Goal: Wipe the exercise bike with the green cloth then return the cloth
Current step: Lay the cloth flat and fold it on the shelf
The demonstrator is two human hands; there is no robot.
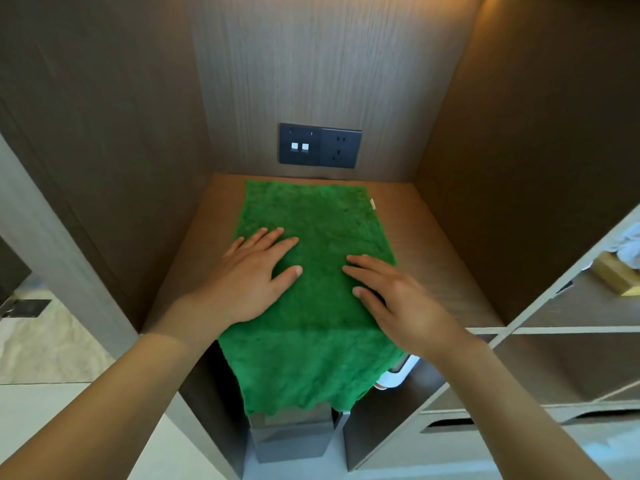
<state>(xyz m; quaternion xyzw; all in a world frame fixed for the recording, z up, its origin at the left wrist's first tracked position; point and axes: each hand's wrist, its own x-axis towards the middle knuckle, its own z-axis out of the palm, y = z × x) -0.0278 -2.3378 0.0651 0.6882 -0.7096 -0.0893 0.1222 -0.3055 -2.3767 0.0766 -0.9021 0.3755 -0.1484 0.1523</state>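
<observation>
- The fluffy green rectangular cloth (313,271) lies spread on the brown wooden shelf (446,271) of a wall niche. Its far short edge sits close to the back panel, and its near end droops over the shelf's front lip and hangs down.
- Its long axis runs front to back, away from the person and toward the back wall. A small pale label (372,204) shows on the far right edge.
- The left hand (252,275) rests flat on the cloth's left side, fingers straight and a little spread, thumb out toward the middle. Nothing is gripped.
- The right hand (391,299) lies flat on the right side the same way, fingers extended and pressing lightly, with no pinch that I can see.
- No exercise bike is in sight. I'd guess this is either the pick-up or the return of the cloth, and I can't tell which from here.
- If it's the return, smooth outward from the centre with both palms and square the edges to the shelf.
- If it's the pick-up, gather from the hanging end so the cloth doesn't slide off.
- A dark double socket plate (320,146) sits on the back panel just above the cloth's far edge.
- Below the overhang stand a grey box (294,441) and a white item (398,374), both partly hidden.
</observation>
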